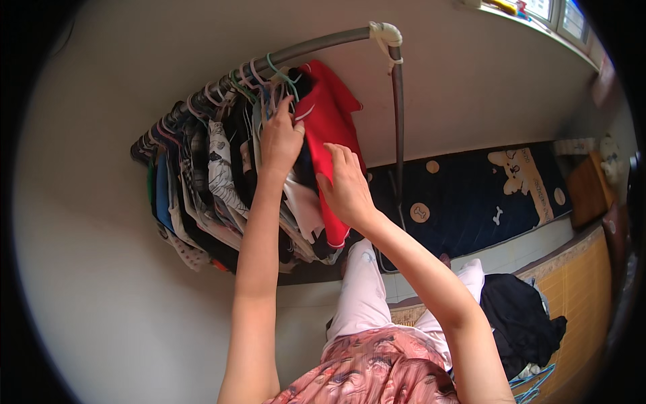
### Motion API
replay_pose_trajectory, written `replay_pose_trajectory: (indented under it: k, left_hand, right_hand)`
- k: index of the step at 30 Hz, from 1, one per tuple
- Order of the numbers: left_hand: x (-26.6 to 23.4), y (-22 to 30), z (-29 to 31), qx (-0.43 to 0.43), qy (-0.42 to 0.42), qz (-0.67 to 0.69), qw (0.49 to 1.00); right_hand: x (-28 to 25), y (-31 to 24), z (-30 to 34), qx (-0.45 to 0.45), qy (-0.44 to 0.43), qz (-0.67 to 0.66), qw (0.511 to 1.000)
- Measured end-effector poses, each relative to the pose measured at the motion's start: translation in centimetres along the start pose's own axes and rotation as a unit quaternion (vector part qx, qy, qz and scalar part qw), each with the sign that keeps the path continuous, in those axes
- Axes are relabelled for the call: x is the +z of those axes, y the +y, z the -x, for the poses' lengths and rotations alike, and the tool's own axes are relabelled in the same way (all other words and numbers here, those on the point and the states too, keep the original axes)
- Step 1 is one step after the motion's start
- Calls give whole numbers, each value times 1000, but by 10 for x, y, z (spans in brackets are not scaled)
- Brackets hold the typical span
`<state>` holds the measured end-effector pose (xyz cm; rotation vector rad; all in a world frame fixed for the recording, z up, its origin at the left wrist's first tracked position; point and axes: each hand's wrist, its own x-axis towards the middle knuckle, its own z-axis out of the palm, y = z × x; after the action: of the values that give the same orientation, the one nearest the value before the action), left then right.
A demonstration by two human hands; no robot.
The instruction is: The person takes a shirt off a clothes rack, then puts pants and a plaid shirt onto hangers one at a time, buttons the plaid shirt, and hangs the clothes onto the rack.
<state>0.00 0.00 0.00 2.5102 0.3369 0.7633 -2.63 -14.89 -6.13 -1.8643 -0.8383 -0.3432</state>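
Observation:
A red short-sleeved shirt with white-edged trim [326,121] hangs on a pale green hanger [274,66] at the right end of a packed row of clothes. At its collar is my left hand [281,140], fingers stretched upward among the hangers. My right hand [346,185] lies against the front of the shirt, lower down, thumb and fingers apart. Part of the shirt's left side is hidden behind my hands. Beside it, a white garment [303,205] shows below my left wrist.
A grey metal rail [330,42] carries several hangers with clothes, its corner wrapped in white [385,34]. Behind its upright lies a dark blue mat with a dog pattern [457,195]. Black clothing [521,316] and blue hangers [538,385] lie on a woven mat [579,289] at the right.

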Motion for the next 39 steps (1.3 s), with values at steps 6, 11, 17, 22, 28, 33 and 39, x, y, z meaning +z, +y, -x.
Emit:
replay_pose_trajectory:
  k: [6,11,17,22,28,33,39]
  left_hand:
    - [0,-3,-2,19,9,116,993]
    - [-7,-14,1,23,-57,141,988]
    - [-9,-25,5,85,30,-110,990]
    - [11,14,4,134,128,-172,967]
    - [76,19,-53,3,-98,18,995]
    - [123,20,-93,-55,5,69,996]
    - [154,9,-138,-24,167,93,981]
  right_hand:
    - [24,13,-44,52,1,-5,999]
    - [22,18,-56,100,-51,-10,994]
    - [-15,42,-65,135,74,-15,988]
    - [-62,84,-54,86,122,66,987]
    - [-80,91,-62,134,49,54,988]
    - [-90,74,-78,55,50,118,990]
    - [-113,60,-121,-74,-124,257,956]
